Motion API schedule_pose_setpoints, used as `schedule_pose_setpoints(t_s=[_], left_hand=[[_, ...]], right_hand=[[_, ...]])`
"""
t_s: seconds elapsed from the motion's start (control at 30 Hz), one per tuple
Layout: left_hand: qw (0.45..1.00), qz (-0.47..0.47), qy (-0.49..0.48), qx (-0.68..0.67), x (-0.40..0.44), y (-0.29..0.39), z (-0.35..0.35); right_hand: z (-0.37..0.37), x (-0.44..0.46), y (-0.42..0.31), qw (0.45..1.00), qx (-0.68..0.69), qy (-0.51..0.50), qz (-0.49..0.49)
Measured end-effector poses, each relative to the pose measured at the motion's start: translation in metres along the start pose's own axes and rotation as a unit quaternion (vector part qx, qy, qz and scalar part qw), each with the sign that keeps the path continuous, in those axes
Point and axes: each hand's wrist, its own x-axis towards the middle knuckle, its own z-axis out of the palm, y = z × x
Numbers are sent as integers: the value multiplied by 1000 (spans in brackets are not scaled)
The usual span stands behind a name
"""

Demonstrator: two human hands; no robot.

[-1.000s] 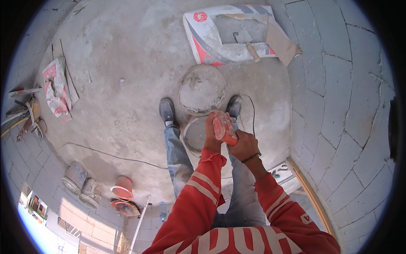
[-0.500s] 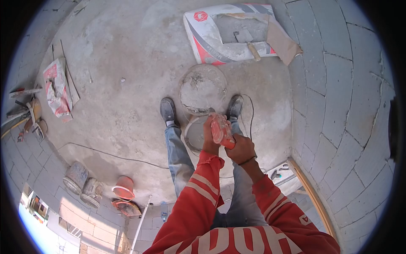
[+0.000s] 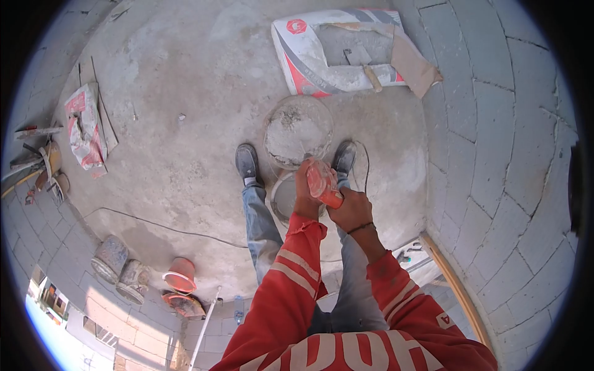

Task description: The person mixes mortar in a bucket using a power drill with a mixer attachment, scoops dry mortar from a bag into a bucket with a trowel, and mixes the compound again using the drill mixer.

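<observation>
A dusty red power tool is held in front of me over a bucket of grey mix standing between my legs. My left hand grips the tool's front and left side. Around its rear handle my right hand is closed. The tool's lower end and whatever is fitted to it are hidden. Just beyond that bucket stands a second round container with grey, crusted material in it.
An opened cement bag with a trowel on it lies ahead. Another bag is at left. Buckets stand lower left, a cable crosses the floor, and a block wall rises at right.
Both hands and the tool have shifted slightly left, with small changes in the tool's tilt. The grip stays the same.
</observation>
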Motion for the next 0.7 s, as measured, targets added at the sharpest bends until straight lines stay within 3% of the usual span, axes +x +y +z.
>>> schedule_pose_setpoints(t_s=[0.23,0.53,0.7], left_hand=[[999,20,13,-49,-12,-8,3],[989,85,-59,-103,-24,-19,-22],[985,70,-69,-143,-23,-23,-32]], right_hand=[[-3,-5,1,1000,-2,-20,1],[11,-16,9,997,-29,-28,-59],[10,-17,6,995,-61,-45,-65]])
